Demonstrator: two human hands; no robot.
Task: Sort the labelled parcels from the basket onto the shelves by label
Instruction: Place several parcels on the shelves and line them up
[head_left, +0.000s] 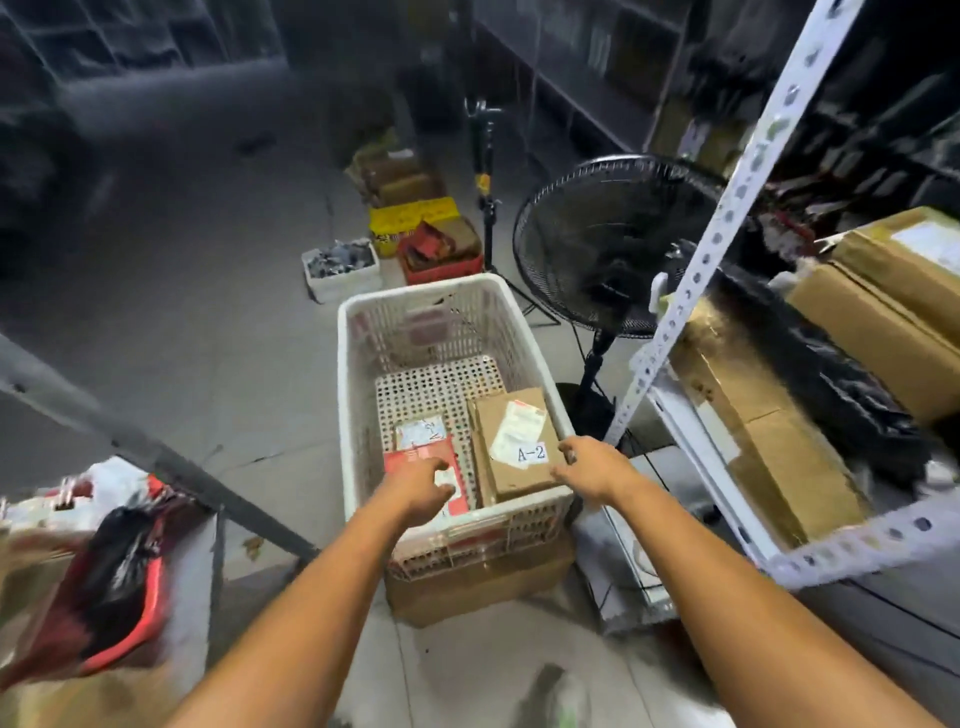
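A white plastic basket (363, 332) stands on a cardboard box on the floor. Inside it lie a brown cardboard parcel (501, 415) with a label reading A-2 and, to its left, a flat red parcel (410, 454) with a white label. My right hand (592, 467) reaches over the basket's right rim, its fingers spread at the brown parcel's near right corner and touching it. My left hand (421, 488) hovers over the red parcel, fingers relaxed and holding nothing.
A white metal shelf (737, 208) with brown boxes (883, 317) rises on the right. A black floor fan (618, 244) stands behind the basket. Small crates (436, 254) lie on the floor beyond. A grey rack bar (156, 452) and red bin (124, 613) sit left.
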